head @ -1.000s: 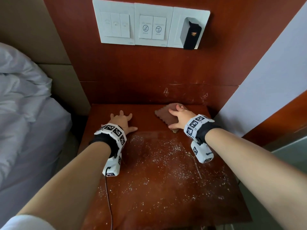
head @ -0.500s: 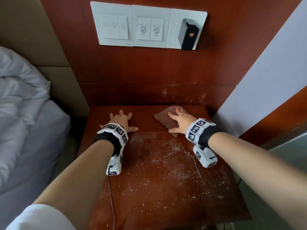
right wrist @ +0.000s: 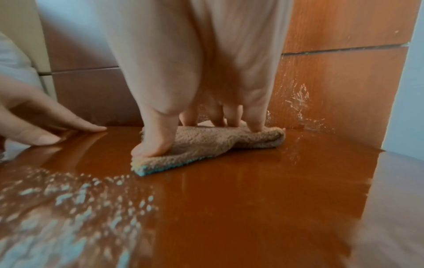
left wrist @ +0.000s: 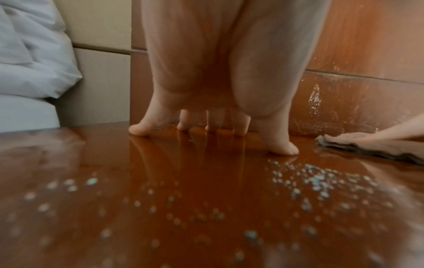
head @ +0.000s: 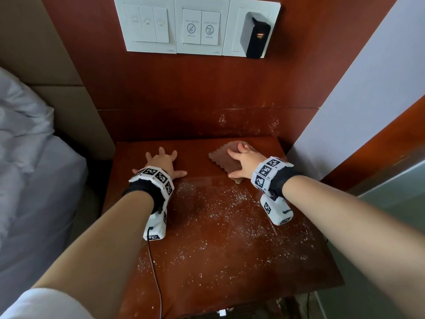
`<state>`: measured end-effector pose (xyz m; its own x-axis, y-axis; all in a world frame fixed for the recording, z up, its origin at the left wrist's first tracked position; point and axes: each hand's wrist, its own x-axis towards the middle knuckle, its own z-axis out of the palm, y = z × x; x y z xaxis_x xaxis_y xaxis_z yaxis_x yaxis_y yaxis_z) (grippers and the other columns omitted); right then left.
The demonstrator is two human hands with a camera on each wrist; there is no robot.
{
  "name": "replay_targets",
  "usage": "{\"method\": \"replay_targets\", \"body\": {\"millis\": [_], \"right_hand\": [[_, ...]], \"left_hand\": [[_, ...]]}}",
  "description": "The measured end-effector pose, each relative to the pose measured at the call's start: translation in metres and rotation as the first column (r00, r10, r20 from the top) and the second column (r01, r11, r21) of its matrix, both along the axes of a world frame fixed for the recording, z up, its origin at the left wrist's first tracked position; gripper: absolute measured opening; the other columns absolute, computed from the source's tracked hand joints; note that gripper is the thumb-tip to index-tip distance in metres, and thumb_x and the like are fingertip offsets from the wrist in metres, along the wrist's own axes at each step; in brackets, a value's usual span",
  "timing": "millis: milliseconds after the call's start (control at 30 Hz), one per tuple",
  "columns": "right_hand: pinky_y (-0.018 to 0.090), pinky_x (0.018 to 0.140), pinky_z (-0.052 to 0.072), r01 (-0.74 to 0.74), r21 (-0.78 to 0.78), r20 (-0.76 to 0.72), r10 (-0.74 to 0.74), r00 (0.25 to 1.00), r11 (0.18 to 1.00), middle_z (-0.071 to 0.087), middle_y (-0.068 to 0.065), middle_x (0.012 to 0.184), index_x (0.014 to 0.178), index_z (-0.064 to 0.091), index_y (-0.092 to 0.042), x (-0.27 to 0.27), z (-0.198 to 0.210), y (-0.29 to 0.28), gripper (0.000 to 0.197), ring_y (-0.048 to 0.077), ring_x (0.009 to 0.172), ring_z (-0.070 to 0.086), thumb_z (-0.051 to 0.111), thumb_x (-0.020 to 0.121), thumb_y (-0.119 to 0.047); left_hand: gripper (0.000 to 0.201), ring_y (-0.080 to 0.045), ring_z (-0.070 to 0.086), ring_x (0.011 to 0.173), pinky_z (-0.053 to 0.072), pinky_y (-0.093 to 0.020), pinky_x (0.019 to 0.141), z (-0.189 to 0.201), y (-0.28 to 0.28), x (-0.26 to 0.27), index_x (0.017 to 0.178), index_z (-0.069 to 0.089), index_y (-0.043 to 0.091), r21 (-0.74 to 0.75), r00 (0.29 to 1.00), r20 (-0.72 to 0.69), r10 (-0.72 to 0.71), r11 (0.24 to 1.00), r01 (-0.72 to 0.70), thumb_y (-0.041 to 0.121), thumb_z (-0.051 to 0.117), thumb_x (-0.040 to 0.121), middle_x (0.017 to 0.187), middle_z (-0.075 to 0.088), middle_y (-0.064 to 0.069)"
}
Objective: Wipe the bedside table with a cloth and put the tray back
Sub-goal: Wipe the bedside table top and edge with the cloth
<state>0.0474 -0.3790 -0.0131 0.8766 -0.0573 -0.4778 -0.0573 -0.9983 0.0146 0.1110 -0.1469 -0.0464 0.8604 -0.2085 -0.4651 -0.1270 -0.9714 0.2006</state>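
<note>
The red-brown bedside table (head: 230, 261) is strewn with white specks (head: 220, 203) over its middle and front. A folded brown cloth (head: 220, 158) lies at the back right corner, seen close up as cloth (right wrist: 206, 145). My right hand (head: 243, 162) presses flat on it, fingers and thumb spread over the cloth (left wrist: 378, 148). My left hand (head: 161, 161) rests open on the bare wood at the back left, its fingertips (left wrist: 284, 150) touching the top. No tray is in view.
A wooden wall panel (head: 207, 93) backs the table, with a white switch plate (head: 195, 26) and a black card holder (head: 255, 35). A bed with white linen (head: 27, 157) lies to the left, a pale wall (head: 356, 100) to the right.
Both hands stay where they were, right on the cloth, left on the wood. Only the head view has shifted slightly.
</note>
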Motion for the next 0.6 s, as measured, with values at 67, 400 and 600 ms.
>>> {"method": "replay_targets", "body": {"millis": [67,400,600], "right_hand": [[0.044,0.12,0.016,0.02,-0.003,-0.005,-0.02,1.0,1.0,-0.006,0.011,0.16,0.153,0.005,-0.028,0.006,0.001,0.004,0.084,0.029,0.148,-0.004,0.055,0.089,-0.051],[0.041,0.12,0.013,0.079,-0.032,-0.009,-0.08,0.997,0.996,-0.006,0.013,0.16,0.153,0.002,-0.026,0.007,0.003,0.014,0.084,0.029,0.148,-0.003,0.052,0.09,-0.052],[0.041,0.12,0.014,0.101,-0.027,0.005,-0.101,0.995,0.995,-0.004,0.013,0.16,0.153,0.004,-0.026,-0.003,-0.001,0.036,0.084,0.03,0.148,-0.002,0.053,0.09,-0.052]], "left_hand": [[0.085,-0.046,-0.004,0.143,0.019,-0.063,0.112,-0.003,0.001,0.002,0.151,0.01,0.033,0.004,1.0,0.001,-0.012,1.0,0.012,0.057,0.056,0.084,0.16,-0.005,-0.009],[0.09,-0.046,0.005,0.143,0.012,-0.063,0.113,-0.011,0.001,0.013,0.152,0.005,0.03,0.033,0.996,-0.022,-0.089,0.995,0.09,0.059,0.054,0.083,0.158,-0.009,-0.014],[0.094,-0.046,0.005,0.143,0.013,-0.066,0.112,-0.014,-0.001,0.017,0.151,0.004,0.03,0.035,0.995,-0.04,-0.092,0.995,0.094,0.06,0.058,0.081,0.158,-0.01,-0.014]]}}
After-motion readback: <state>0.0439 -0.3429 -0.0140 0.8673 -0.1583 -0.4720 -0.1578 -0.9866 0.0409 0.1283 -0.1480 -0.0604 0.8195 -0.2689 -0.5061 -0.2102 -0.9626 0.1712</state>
